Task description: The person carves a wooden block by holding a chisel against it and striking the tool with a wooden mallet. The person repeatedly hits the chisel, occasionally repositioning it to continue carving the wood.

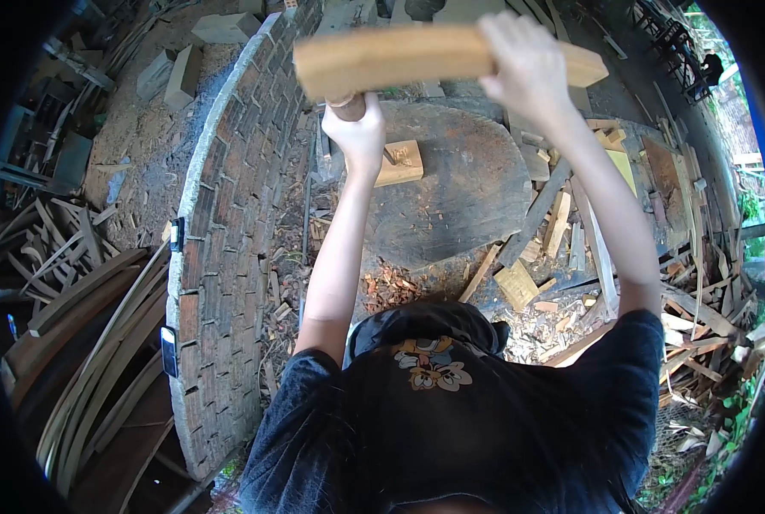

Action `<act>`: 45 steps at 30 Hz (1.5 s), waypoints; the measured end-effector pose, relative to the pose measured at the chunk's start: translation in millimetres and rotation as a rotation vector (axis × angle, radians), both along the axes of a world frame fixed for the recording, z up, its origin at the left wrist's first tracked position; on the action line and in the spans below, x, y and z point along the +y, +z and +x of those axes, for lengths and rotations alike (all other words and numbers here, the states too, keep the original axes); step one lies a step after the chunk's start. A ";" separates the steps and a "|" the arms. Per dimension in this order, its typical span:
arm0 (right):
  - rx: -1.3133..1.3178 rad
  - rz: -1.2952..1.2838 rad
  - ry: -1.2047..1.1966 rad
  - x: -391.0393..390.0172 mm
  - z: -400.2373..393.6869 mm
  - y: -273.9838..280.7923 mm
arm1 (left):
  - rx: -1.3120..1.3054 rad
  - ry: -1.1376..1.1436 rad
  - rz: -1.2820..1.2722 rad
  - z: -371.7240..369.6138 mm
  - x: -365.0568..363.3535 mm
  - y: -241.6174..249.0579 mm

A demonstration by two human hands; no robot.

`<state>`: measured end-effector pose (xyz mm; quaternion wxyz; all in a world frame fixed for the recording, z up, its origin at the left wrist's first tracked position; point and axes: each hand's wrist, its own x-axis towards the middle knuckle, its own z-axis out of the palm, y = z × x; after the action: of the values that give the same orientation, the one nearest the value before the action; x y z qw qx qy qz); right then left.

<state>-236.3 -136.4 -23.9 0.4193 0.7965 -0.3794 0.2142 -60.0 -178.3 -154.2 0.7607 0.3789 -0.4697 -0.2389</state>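
Observation:
My left hand [356,134] is closed around the wooden handle of a chisel [348,106], whose dark blade points down at a small wooden block [406,163]. Cut marks show on the top of that block, which lies on a large round wooden stump [459,197]. My right hand [526,67] grips a long, thick wooden club [399,60], slightly smeared by motion. The club's wide end overlaps the top of the chisel handle in this view.
To the left runs a low brick wall [228,231] with two phones on its edge. Beyond it lie stacked curved boards [117,360]. Wood offcuts [517,284] and chips litter the ground around the stump, with a scrap pile [699,317] at right.

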 end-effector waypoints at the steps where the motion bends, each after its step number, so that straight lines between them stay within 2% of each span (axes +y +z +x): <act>1: -0.461 0.127 -0.065 13.3 16.8 32.4 | -0.030 0.021 0.021 0.7 2.2 1.1; 2: -0.923 0.256 -0.129 20.4 26.0 49.9 | -0.025 0.018 0.020 0.1 3.7 1.7; 3: -0.959 -0.029 0.333 -18.8 -11.0 37.4 | -0.033 0.029 0.016 -0.3 3.7 2.4; 4: -1.640 0.311 0.530 -8.8 -1.7 48.6 | -0.044 0.035 0.017 -1.2 4.7 1.7; 6: -1.754 0.279 0.720 -13.2 5.4 36.7 | -0.069 0.044 0.029 -3.8 5.8 1.3; 7: -1.182 0.025 0.368 -11.8 9.5 21.3 | -0.099 0.060 0.031 -4.3 5.1 2.5; 8: -0.627 0.215 0.042 -0.1 4.4 9.2 | -0.103 0.054 0.025 -3.9 3.7 2.2; 10: 0.042 0.115 -0.035 10.1 -0.7 10.9 | -0.029 0.031 -0.095 -5.1 6.2 9.2; 12: -0.093 -0.061 -0.118 8.7 -6.7 27.8 | -0.037 0.071 -0.101 -2.9 2.8 3.8; 13: -0.373 -0.061 -0.101 6.1 -1.8 40.6 | -0.028 0.068 -0.077 -2.9 4.2 5.0; 14: -0.851 0.004 0.000 12.1 6.4 47.3 | -0.024 0.064 -0.052 -2.9 5.6 6.0; 16: -1.629 0.116 0.594 0.2 -0.6 45.9 | -0.062 0.073 -0.052 -2.4 2.4 3.0; 17: -1.834 0.216 0.881 -5.5 2.5 33.6 | -0.096 0.094 -0.060 -3.6 1.5 1.5; 18: -1.742 0.288 0.677 -2.6 11.0 20.0 | -0.099 0.087 -0.059 -4.6 2.1 0.8; 20: -0.312 0.290 0.040 -0.2 -8.1 -12.6 | -0.107 0.090 -0.097 -6.4 1.3 2.5; 21: -0.319 0.287 0.031 -0.5 -11.8 -9.8 | -0.085 0.039 -0.041 -3.3 1.5 -1.5; 22: -0.217 0.111 -0.004 -0.5 -15.1 -1.6 | -0.060 -0.013 0.019 -0.4 3.5 -2.8; 23: -0.104 -0.064 -0.033 -1.1 -18.1 9.8 | 0.088 -0.016 -0.051 -2.8 0.3 -2.5; 24: -0.198 -0.110 -0.150 0.1 -17.0 26.8 | -0.043 0.040 0.033 5.7 -5.2 -16.0; 26: -0.920 -0.039 0.138 3.8 -6.3 50.8 | -0.074 0.047 0.052 5.3 -2.9 -12.4; 28: -1.630 0.131 0.824 -2.0 0.4 54.6 | -0.079 0.072 -0.004 0.5 -3.3 -5.7; 29: -1.687 0.224 0.850 -3.2 6.5 43.1 | -0.080 0.106 -0.070 -2.3 -4.1 -3.4; 30: -1.322 0.078 0.549 1.0 16.1 25.3 | -0.085 0.099 -0.072 -3.8 -6.0 -3.9; 32: -0.081 0.092 0.085 5.1 -3.6 -9.4 | -0.050 0.066 -0.104 -4.0 -8.5 -6.2; 33: -0.090 0.090 0.075 8.3 -4.3 -3.6 | -0.057 0.055 -0.105 -1.9 -9.7 -8.8; 35: -0.116 0.014 -0.132 11.3 -3.8 25.5 | -0.013 0.078 -0.085 1.8 -14.0 -13.6; 36: -0.298 -0.178 -0.097 3.9 -3.4 35.9 | -0.009 0.078 -0.083 1.5 -12.9 -14.1; 38: -1.039 -0.008 0.210 9.7 7.3 59.4 | -0.041 -0.001 0.031 3.1 -8.7 -15.3; 39: -1.344 -0.020 0.690 -5.6 4.5 59.2 | -0.083 0.002 0.044 2.6 -8.7 -14.8; 40: -1.663 -0.004 0.807 -4.1 17.3 51.9 | -0.081 -0.001 0.047 -1.9 -4.5 -7.8; 42: -1.249 -0.103 0.506 -13.0 23.6 15.0 | -0.095 0.029 -0.081 -9.2 3.5 4.6; 43: -0.680 0.122 0.189 -10.3 8.8 -5.6 | -0.099 0.027 -0.085 -9.0 -0.2 1.6; 44: -0.159 0.032 0.077 -12.8 0.6 -23.8 | -0.085 0.062 -0.125 -8.8 -8.0 -5.6; 45: -0.143 -0.029 0.032 -9.2 -5.9 -15.0 | -0.068 0.096 -0.164 -7.5 -13.3 -10.8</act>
<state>-242.2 -145.6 -39.0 0.3991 0.7789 -0.3925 0.2829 -67.5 -191.6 -164.9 0.7833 0.3455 -0.4946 -0.1499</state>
